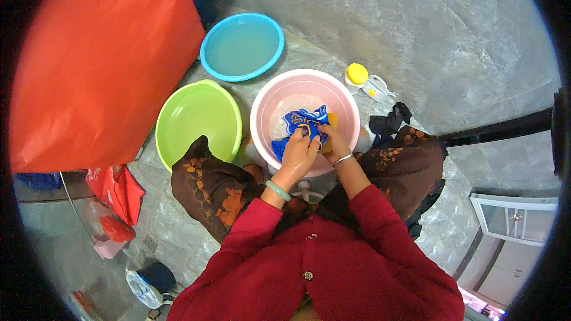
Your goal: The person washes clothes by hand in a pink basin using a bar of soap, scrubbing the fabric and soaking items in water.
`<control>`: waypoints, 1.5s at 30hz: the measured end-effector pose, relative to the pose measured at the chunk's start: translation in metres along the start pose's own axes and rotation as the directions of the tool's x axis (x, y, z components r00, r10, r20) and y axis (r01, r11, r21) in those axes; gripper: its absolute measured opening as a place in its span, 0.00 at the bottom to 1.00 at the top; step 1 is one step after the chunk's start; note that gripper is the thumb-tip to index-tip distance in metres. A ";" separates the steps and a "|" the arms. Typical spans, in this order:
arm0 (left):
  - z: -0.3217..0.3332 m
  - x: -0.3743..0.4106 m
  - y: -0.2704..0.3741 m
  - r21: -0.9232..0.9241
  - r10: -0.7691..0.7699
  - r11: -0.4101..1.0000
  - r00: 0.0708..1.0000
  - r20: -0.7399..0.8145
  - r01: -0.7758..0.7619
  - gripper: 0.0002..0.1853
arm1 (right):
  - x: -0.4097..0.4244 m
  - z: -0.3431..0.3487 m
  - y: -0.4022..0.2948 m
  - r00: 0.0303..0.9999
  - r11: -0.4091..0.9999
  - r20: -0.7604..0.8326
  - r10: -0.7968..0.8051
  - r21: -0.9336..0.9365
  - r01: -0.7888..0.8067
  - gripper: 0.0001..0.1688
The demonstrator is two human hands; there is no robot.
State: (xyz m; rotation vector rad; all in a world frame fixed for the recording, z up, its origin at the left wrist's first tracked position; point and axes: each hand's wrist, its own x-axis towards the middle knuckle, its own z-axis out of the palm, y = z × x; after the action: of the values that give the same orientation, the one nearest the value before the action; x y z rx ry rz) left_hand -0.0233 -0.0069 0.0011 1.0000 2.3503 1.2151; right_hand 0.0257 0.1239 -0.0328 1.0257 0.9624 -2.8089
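Observation:
A pink plastic basin (263, 98) stands before me between my knees, with some water in its bottom. Inside it I hold a wet blue cloth garment (308, 120) with white and yellow trim. My left hand (298, 154) grips the near side of the bunched fabric, a green bangle on its wrist. Across from it, my right hand (335, 140) grips the fabric's right side; a silver bracelet circles that wrist. Under the cloth and beside my right hand shows part of a yellow-brown board or block (333, 120), mostly hidden.
A green basin (196, 93) stands at left, a blue basin (243, 78) of cloudy water beyond. Right of the pink basin are a yellow-lidded jar (357, 74), a soap dish (377, 89) and dark cloth (388, 120) on the floor. A large red cover (107, 67) fills the upper left.

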 end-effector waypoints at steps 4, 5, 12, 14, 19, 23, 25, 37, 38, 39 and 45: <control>-0.007 0.007 -0.016 -0.433 -0.229 0.891 0.959 -0.164 0.138 0.17 | 0.007 -0.007 -0.001 0.986 0.968 -0.086 -0.142 0.196 0.157 0.14; -0.013 0.004 -0.020 -0.538 -0.316 0.821 0.937 -0.150 0.191 0.16 | 0.007 -0.010 -0.008 0.979 0.949 -0.075 -0.188 0.241 0.201 0.14; -0.022 0.007 -0.050 -0.915 -0.703 0.366 0.695 -0.152 0.171 0.19 | -0.014 0.034 -0.062 0.935 0.856 0.108 -0.338 0.449 0.257 0.25; 0.001 0.003 -0.081 -0.924 -0.633 0.326 0.772 -0.057 0.200 0.28 | -0.027 0.063 -0.060 0.931 0.861 0.121 -0.344 0.435 0.262 0.25; -0.019 0.013 -0.013 -0.918 -0.422 -0.282 0.824 0.379 0.278 0.33 | -0.043 0.077 -0.034 0.945 0.933 0.220 -0.242 0.320 0.165 0.22; 0.017 0.007 -0.073 -0.976 -0.312 -0.131 0.927 0.206 0.172 0.26 | -0.020 0.050 -0.022 0.990 0.986 0.111 -0.085 -0.135 0.100 0.21; -0.007 0.011 -0.034 -0.947 -0.508 -0.217 0.801 0.315 0.235 0.17 | -0.004 0.021 -0.037 0.911 0.789 -0.013 -0.411 -0.505 0.349 0.23; -0.005 0.004 -0.023 -0.943 -0.512 -0.115 0.796 0.324 0.311 0.18 | 0.001 0.053 0.003 0.763 0.165 0.228 -0.604 -0.901 0.400 0.36; -0.010 0.004 -0.010 -0.940 -0.507 -0.022 0.806 0.304 0.341 0.18 | 0.025 0.032 0.003 0.787 0.192 0.129 -0.604 -0.935 0.300 0.30; -0.009 0.004 -0.007 -0.931 -0.462 -0.041 0.819 0.339 0.363 0.18 | 0.041 0.009 0.011 0.863 0.401 0.114 -0.492 -0.850 0.341 0.30; -0.025 0.005 0.009 -0.950 -0.335 0.081 0.906 0.260 0.303 0.18 | 0.018 0.007 0.013 1.000 0.945 -0.006 0.022 -0.325 -0.023 0.31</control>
State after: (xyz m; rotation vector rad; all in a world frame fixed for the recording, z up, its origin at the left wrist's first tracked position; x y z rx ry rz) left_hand -0.0366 -0.0140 0.0234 -0.0673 1.0239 2.0288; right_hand 0.0099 0.1132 -0.0467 0.9854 1.3467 -2.5097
